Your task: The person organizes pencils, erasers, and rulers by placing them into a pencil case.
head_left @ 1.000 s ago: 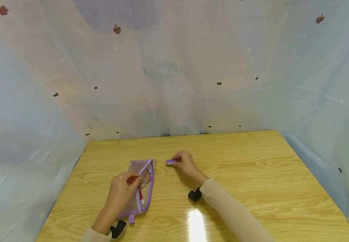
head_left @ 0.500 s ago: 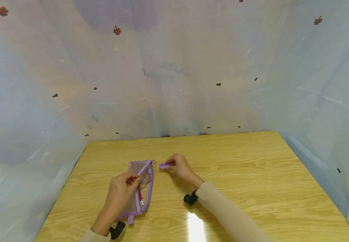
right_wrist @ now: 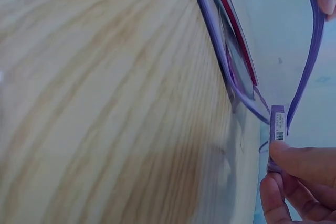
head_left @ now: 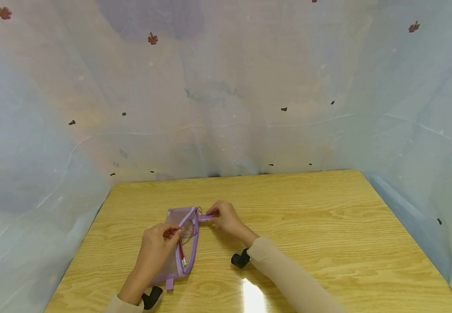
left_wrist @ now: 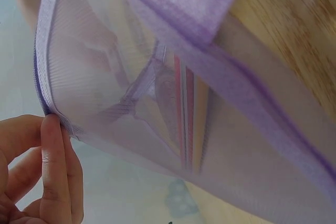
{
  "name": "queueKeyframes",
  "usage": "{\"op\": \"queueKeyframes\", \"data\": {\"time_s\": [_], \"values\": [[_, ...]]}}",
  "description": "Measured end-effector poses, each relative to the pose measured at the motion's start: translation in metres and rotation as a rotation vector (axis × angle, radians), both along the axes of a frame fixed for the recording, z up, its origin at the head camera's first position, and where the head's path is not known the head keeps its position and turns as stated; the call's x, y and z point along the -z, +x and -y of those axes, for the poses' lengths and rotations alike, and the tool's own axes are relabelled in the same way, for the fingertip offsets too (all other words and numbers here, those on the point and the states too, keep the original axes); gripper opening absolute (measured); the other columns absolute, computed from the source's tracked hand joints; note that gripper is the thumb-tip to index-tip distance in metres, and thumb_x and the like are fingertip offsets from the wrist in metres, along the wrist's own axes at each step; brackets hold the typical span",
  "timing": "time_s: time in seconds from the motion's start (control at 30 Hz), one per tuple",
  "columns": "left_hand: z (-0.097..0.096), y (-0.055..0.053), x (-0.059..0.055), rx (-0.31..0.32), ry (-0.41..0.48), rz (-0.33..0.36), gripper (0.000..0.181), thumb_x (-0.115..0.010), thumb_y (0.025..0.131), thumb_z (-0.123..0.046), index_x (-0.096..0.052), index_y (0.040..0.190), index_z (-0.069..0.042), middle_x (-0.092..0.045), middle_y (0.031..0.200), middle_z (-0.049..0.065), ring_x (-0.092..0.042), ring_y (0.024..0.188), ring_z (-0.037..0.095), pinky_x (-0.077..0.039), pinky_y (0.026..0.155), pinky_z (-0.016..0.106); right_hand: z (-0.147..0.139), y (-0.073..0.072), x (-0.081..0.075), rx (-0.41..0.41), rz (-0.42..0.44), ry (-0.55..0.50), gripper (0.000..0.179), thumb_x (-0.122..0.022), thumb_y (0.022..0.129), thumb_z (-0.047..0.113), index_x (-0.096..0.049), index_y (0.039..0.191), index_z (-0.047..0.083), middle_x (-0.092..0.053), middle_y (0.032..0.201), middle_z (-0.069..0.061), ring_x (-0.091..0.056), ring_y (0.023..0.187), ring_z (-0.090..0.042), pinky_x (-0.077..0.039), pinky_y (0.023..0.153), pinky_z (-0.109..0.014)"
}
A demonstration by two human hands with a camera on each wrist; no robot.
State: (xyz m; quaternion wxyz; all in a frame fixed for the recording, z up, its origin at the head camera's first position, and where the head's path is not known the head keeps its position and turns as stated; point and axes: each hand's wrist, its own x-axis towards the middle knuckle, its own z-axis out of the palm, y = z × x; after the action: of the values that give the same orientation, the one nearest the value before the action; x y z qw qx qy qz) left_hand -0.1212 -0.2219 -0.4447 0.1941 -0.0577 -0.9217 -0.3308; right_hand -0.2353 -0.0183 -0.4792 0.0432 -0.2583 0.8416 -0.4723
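Observation:
A purple mesh pencil case lies on the table with its zipped mouth spread. My left hand pinches one edge of that mouth between thumb and fingers, lifting it. Inside are a red pencil and other long, thin items, seen through the mesh in the left wrist view. My right hand pinches a small purple block with a white barcode label, like an eraser. Its front end is at the far end of the opening, by the case's rim; whether it touches cannot be told.
The wooden table extends to the right of the case. A loop hangs at the case's far corner, and a purple tab sticks out at its near end. Pale patterned cloth surrounds the table's back and sides.
My right hand has moved left with the purple block, from apart from the pencil case to its rim. The left hand has stayed on the edge of the mouth.

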Motion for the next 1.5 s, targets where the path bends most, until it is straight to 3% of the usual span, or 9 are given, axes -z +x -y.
{"op": "queueKeyframes", "data": {"time_s": [0.97,1.27,1.5], "values": [[0.002,0.002,0.001,0.026,-0.013,-0.051,0.007,-0.078,0.082,0.005,-0.075,0.086,0.0,-0.069,0.076,0.003,-0.064,0.065,0.011,-0.054,0.056,0.018,0.032,0.019,0.0,-0.014,0.019,-0.028,0.012,-0.077,0.082,-0.009,-0.074,0.093,-0.006,-0.065,0.09,-0.013,-0.062,0.079,-0.022,-0.05,0.065,-0.018],[0.002,0.001,0.0,0.015,-0.01,-0.031,0.006,-0.079,0.082,0.003,-0.075,0.086,0.0,-0.069,0.076,0.002,-0.064,0.065,0.01,-0.054,0.056,0.018,0.037,0.02,0.004,-0.004,0.014,-0.015,0.012,-0.08,0.08,-0.006,-0.074,0.091,-0.005,-0.065,0.088,-0.012,-0.058,0.072,-0.011,-0.049,0.063,-0.017],[0.002,0.0,0.0,0.017,0.0,-0.01,0.006,-0.079,0.083,0.002,-0.075,0.088,0.001,-0.07,0.078,0.004,-0.065,0.066,0.012,-0.054,0.058,0.018,0.041,0.022,0.005,0.007,0.025,-0.029,0.014,-0.082,0.077,-0.007,-0.074,0.088,-0.005,-0.064,0.084,-0.011,-0.058,0.07,-0.013,-0.048,0.06,-0.016]]}}
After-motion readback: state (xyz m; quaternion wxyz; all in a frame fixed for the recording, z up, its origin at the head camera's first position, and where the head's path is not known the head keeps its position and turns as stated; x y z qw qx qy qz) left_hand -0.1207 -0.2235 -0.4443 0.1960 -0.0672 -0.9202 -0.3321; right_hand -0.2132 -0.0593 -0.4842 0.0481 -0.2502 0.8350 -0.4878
